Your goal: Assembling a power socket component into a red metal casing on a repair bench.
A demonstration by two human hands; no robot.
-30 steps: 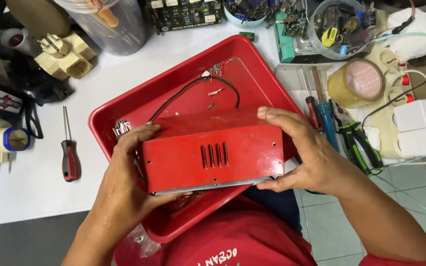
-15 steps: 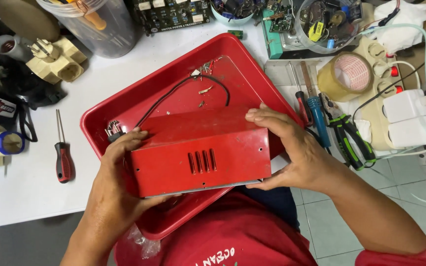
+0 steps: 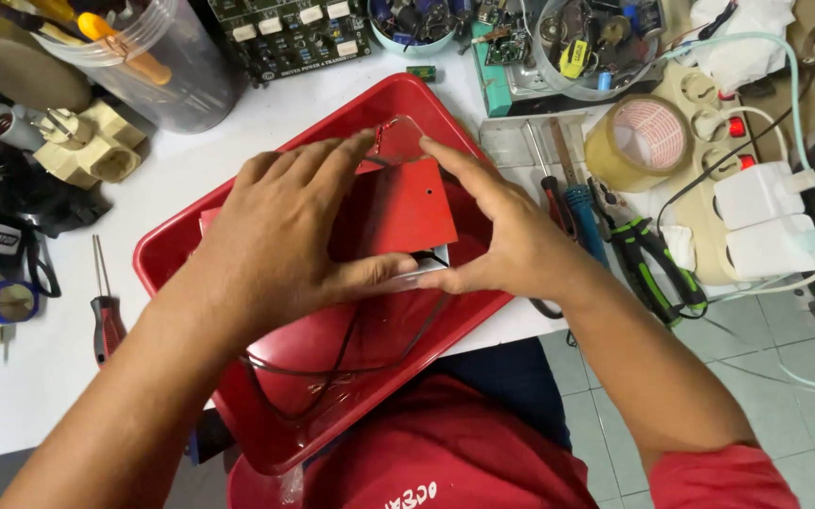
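Two hands: both were closed around one red metal casing (image 3: pixel 407 212) above a red plastic tray (image 3: pixel 181 250).
Left hand (image 3: pixel 280 231): lay flat across the top of the casing, fingers spread toward the far edge, thumb hooked under the near edge.
Right hand (image 3: pixel 502 240): clasped the casing's right side, index finger along the far edge, thumb at the near corner.
Grip state: both hands held the casing; neither was free.
Casing position: over the middle of the tray, tilted, its flat red panel facing up.
Cable: a black cable (image 3: pixel 351 363) looped from beneath the casing across the tray's near half.
Tray position: on a white tabletop (image 3: pixel 172 184), its near corner overhanging the edge.
Right of tray: screwdrivers (image 3: pixel 572 212), green-handled pliers (image 3: pixel 657 269), a roll of tape (image 3: pixel 638 141) and a power strip (image 3: pixel 756 203).
Left of tray: a red-handled screwdriver (image 3: pixel 106 316) and beige plug adapters (image 3: pixel 96 146).
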